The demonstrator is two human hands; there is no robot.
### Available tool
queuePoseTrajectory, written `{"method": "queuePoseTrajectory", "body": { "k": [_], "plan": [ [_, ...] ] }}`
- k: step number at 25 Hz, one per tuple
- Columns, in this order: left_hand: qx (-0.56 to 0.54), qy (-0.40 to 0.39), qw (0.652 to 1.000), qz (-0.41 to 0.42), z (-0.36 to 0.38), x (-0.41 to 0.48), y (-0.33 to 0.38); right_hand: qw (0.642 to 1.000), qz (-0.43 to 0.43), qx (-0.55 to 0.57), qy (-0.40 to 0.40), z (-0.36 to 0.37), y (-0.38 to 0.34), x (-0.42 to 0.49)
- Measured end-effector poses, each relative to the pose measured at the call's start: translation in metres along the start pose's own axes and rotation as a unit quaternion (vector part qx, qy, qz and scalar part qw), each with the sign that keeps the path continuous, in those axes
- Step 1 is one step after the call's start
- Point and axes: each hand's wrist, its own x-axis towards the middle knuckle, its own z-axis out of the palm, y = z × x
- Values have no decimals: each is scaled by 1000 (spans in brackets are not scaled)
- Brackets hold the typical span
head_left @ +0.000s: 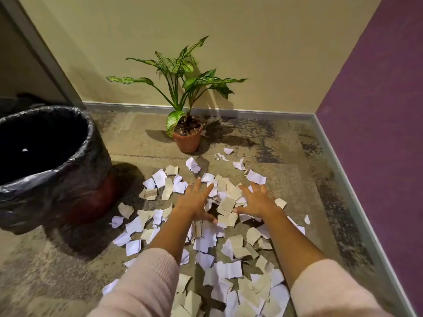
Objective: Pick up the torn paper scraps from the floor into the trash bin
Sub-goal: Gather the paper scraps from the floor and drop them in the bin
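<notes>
Both arms are stretched out over the torn paper scraps [225, 269], white and tan pieces strewn across the carpet [57, 271] from the centre down to six o'clock. The left hand [194, 200] is spread flat, fingers splayed and loose, palm down on the heap. The right hand [256, 201] mirrors it at about one o'clock of the left, fingers fanned wide, gripping nothing. Whether the palms press the paper or hover just above is hard to tell. The trash bin [68, 179], lined in black plastic, stands at nine o'clock with one small scrap [24, 150] inside. A potted plant [186, 133] sits at twelve o'clock against the wall.
</notes>
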Motion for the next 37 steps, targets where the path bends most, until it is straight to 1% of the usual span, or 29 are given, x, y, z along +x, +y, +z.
{"method": "queuePoseTrajectory", "body": {
  "k": [3, 7, 10, 12, 17, 22, 26, 31, 34, 37],
  "plan": [
    [31, -43, 999, 1, 24, -4, -2, 999, 2, -10, -34, 16, 3, -6],
    [25, -61, 998, -5, 47, -6, -1, 999, -5, 1, -44, 32, 0, -11],
    [24, -68, 997, -16, 57, -6, -2, 999, 4, 5, -42, 47, -1, -9],
    [24, -66, 997, -19, 64, -9, -3, 1000, 6, -6, -25, 55, -3, -10],
    [11, -31, 999, -17, 75, -11, -4, 998, -15, -27, 45, 64, -8, -13],
    [-9, 27, 1000, 8, 79, -10, -5, 997, -18, -23, 75, 61, -13, -10],
    [-23, 77, 997, 8, 82, -10, -3, 994, -18, -19, 103, 61, -11, -13],
    [-60, 130, 990, 5, 79, -9, 2, 987, 8, 63, 144, 61, -5, -10],
    [-103, 150, 983, -21, 74, -12, 2, 977, 24, 121, 174, 56, -3, -11],
    [-162, 185, 968, -55, 61, -15, -5, 962, 38, 181, 200, 46, -4, -13]
  ]
}}
